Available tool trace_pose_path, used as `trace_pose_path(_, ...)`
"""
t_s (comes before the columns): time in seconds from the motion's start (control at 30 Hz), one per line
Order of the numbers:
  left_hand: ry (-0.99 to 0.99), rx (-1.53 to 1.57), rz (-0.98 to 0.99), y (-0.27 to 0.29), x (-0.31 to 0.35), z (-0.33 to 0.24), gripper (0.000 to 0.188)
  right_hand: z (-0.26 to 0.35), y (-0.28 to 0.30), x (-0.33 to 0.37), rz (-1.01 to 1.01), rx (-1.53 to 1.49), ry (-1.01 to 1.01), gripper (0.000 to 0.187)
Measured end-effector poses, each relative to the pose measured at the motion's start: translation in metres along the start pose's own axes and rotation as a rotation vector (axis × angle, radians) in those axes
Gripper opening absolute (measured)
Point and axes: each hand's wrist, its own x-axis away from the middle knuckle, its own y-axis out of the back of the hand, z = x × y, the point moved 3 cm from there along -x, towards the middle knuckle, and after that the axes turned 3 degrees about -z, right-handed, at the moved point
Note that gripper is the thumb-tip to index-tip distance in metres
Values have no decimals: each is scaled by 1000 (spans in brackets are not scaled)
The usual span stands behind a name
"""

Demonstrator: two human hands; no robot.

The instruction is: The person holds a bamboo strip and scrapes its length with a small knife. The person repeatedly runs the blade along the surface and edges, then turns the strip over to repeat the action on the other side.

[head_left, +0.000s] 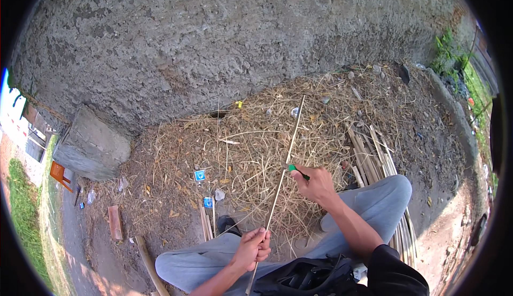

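Note:
A long, thin bamboo strip [296, 130] slants up and away from my lap, over the ground ahead. My left hand [251, 250] is closed round its lower part, with the tail end running down past my fist. Farther up the strip, my right hand [316, 185] grips a green-handled knife [292, 168]. The knife's handle end lies right at the strip; its blade is too small to make out clearly. Pale curled shavings [262, 162] cover the ground beneath both hands.
A bundle of split bamboo [377, 154] lies by my right knee. More strips [206, 222] lie near my left shoe [228, 225]. A rough grey wall [240, 39] rises ahead, with a concrete block [93, 145] at left. A brick [115, 222] and two blue packets [200, 175] lie left.

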Motion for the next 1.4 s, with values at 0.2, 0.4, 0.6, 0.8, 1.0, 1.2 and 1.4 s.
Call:
trace_pose_path(0.2,9,-19,-23,0,-3,-13,24,3,4,-1,-179,0,139,25)
trace_pose_path(0.4,47,5,-32,3,-1,-14,23,-8,-10,-16,-180,77,159,26)
trace_pose_path(0.6,179,-115,-14,1,10,13,24,-113,14,-50,-256,-5,-394,36)
trace_pose_path(0.8,-59,-83,-151,23,-3,-11,23,-16,-28,-2,89,-655,-374,35)
trace_pose_path(1.0,-135,61,-168,24,-5,-27,26,65,-36,64,216,-177,358,29)
trace_pose_path(1.2,-171,86,-149,22,-4,-23,27,70,-34,64,153,-140,414,28)
trace_pose_path(1.4,-166,34,-140,6,4,-30,26,72,-22,58,103,-69,451,24)
